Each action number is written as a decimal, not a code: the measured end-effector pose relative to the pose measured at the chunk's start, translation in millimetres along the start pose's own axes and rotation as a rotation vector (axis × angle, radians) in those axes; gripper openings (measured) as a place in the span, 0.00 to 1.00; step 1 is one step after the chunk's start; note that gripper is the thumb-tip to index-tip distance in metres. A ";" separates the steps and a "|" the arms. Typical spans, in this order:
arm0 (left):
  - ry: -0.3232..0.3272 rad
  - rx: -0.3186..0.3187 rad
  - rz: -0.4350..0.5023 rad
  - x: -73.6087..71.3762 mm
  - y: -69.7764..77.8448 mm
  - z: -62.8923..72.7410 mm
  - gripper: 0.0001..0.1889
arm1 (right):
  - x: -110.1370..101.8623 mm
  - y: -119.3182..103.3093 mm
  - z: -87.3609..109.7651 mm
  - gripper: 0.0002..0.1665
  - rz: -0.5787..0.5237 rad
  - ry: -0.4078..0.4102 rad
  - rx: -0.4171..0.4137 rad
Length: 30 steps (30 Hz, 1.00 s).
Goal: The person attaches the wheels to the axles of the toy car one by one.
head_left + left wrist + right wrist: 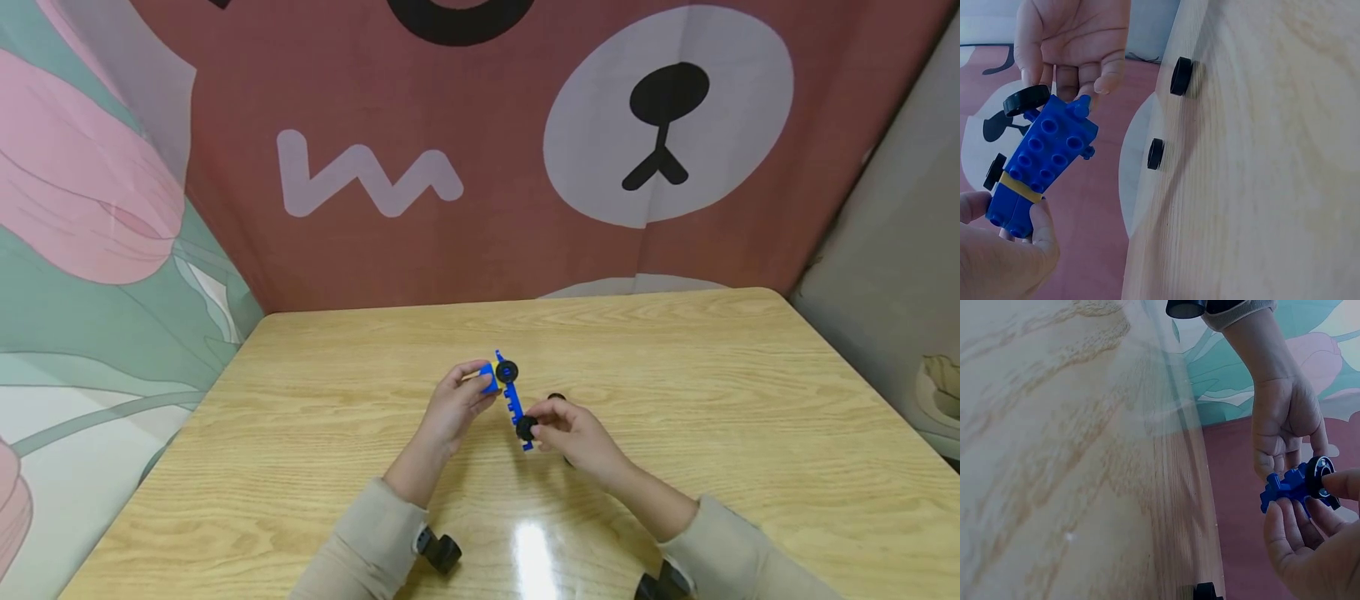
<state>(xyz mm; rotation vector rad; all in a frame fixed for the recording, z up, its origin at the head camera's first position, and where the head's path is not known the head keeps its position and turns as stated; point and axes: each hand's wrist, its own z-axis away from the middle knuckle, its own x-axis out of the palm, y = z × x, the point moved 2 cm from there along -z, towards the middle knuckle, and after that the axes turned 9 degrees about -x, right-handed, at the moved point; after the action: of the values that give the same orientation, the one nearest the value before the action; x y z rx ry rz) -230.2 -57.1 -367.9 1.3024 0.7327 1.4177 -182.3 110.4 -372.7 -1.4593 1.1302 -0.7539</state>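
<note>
My left hand holds a toy car chassis by its end, the thumb and fingers on a blue block beside a yellow strip. The chassis is blue and studded, raised above the table and tilted. One black wheel sits on its side near the left hand. At the other end my right hand pinches a second black wheel against the chassis side. In the right wrist view, right fingertips also lie beneath the blue chassis.
Two loose black wheels, one farther back and one nearer, stand on the wooden table. In the head view the right hand partly hides them. A curtain with a bear print hangs behind the table's far edge.
</note>
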 end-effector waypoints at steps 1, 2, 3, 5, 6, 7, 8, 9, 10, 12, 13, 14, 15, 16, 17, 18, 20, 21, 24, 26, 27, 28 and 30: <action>0.001 0.002 0.004 0.3 -0.1 -0.1 0.16 | 0.1 0.3 0.0 0.15 -0.006 -0.001 0.004; 0.002 0.005 0.008 0.6 -0.1 -0.2 0.16 | 0.3 0.5 0.1 0.15 -0.014 -0.004 0.008; 0.003 0.006 0.013 0.9 -0.1 -0.4 0.16 | 0.4 1.0 0.0 0.15 -0.020 -0.008 0.012; 0.007 0.008 0.020 1.3 -0.5 -0.9 0.16 | 1.0 2.1 0.0 0.15 -0.037 -0.016 0.021; 0.010 0.009 0.024 1.6 -0.7 -1.0 0.16 | 1.6 2.6 0.0 0.15 -0.054 -0.019 0.029; 0.014 0.009 0.026 1.7 -0.9 -1.1 0.16 | 2.1 3.3 0.0 0.16 -0.072 -0.020 0.034; 0.018 0.010 0.027 2.0 -1.0 -1.0 0.15 | 2.6 4.0 0.1 0.16 -0.088 -0.020 0.040; 0.021 0.010 0.030 2.3 -1.3 -1.1 0.15 | 3.2 5.0 0.1 0.17 -0.105 -0.020 0.045; 0.025 0.009 0.030 2.5 -1.6 -1.0 0.15 | 3.9 5.7 0.2 0.17 -0.127 -0.020 0.050; 0.033 0.009 0.029 3.0 -2.5 -1.2 0.15 | 5.1 7.2 0.3 0.18 -0.167 -0.015 0.057; 0.036 0.010 0.028 3.2 -3.1 -1.3 0.15 | 5.6 8.0 0.4 0.18 -0.179 -0.013 0.058; 0.039 0.011 0.026 3.3 -3.9 -1.5 0.15 | 6.1 8.5 0.4 0.18 -0.190 -0.010 0.059; 0.041 0.011 0.022 3.4 -4.7 -1.8 0.15 | 6.5 8.9 0.4 0.18 -0.201 -0.008 0.058; 0.044 0.014 0.015 3.5 -5.4 -2.0 0.15 | 6.7 9.1 0.3 0.18 -0.209 -0.005 0.058; 0.046 0.016 0.007 3.5 -5.9 -2.2 0.16 | 6.7 9.2 0.3 0.18 -0.211 -0.002 0.057; 0.049 0.017 -0.002 3.5 -6.3 -2.2 0.16 | 6.6 9.1 0.2 0.18 -0.213 0.001 0.055; 0.055 0.020 -0.019 3.5 -6.8 -1.9 0.16 | 6.3 9.2 0.0 0.18 -0.217 0.003 0.050; 0.054 0.022 -0.024 3.6 -6.7 -1.6 0.17 | 6.1 9.2 -0.2 0.18 -0.219 0.006 0.052; 0.035 0.026 -0.054 4.4 -5.6 0.1 0.19 | 5.2 8.6 -0.7 0.18 -0.214 0.013 0.050; -0.003 0.027 -0.089 5.0 -4.9 2.0 0.23 | 4.8 8.4 -1.1 0.19 -0.209 0.015 0.050; -0.027 0.025 -0.107 5.3 -4.4 3.1 0.26 | 4.5 8.1 -1.3 0.19 -0.206 0.016 0.050; -0.050 0.022 -0.131 5.4 -4.2 4.2 0.29 | 4.3 7.6 -1.5 0.19 -0.200 0.017 0.045; -0.101 0.020 -0.181 5.3 -3.8 6.3 0.33 | 4.0 6.6 -1.8 0.19 -0.193 0.020 0.042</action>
<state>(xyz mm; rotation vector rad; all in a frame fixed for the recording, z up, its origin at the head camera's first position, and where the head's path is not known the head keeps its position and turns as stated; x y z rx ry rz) -222.5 -52.3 -368.3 1.2797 0.7782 1.1942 -184.2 106.3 -379.3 -1.5435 0.9913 -0.9223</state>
